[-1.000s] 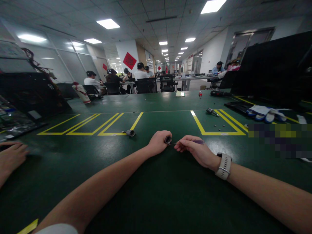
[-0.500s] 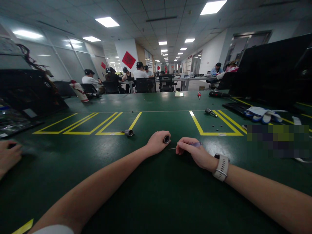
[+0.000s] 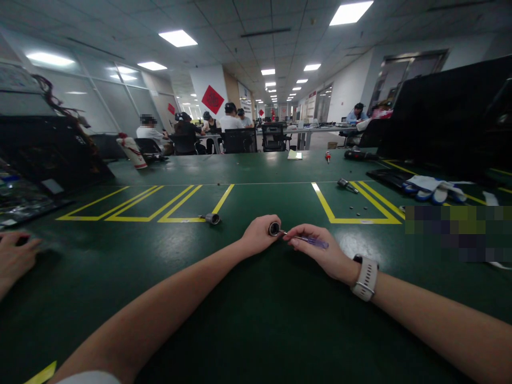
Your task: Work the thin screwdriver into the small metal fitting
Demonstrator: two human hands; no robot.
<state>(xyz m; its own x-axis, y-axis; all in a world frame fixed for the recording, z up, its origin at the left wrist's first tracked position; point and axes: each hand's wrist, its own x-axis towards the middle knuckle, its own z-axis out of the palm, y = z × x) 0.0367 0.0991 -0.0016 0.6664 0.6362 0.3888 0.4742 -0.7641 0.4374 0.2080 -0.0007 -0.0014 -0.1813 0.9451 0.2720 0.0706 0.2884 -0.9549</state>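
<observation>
Gripping a hollow metal part [image 3: 274, 229], left hand [image 3: 258, 233] has fingers wrapped round it, mouth turned near, presumably for access. Right hand [image 3: 325, 252] pinches a purple-handled screwdriver [image 3: 318, 243], probably for fine control, tip by the rim. Second metal part [image 3: 213, 218] sits left on the tabletop [image 3: 256, 320].

Head camera: up high, facing forward and down
Left hand [image 3: 259, 233], right hand [image 3: 331, 257]: near
Green table [image 3: 276, 314]: seen from above
Middle chair [image 3: 274, 140]: far
</observation>
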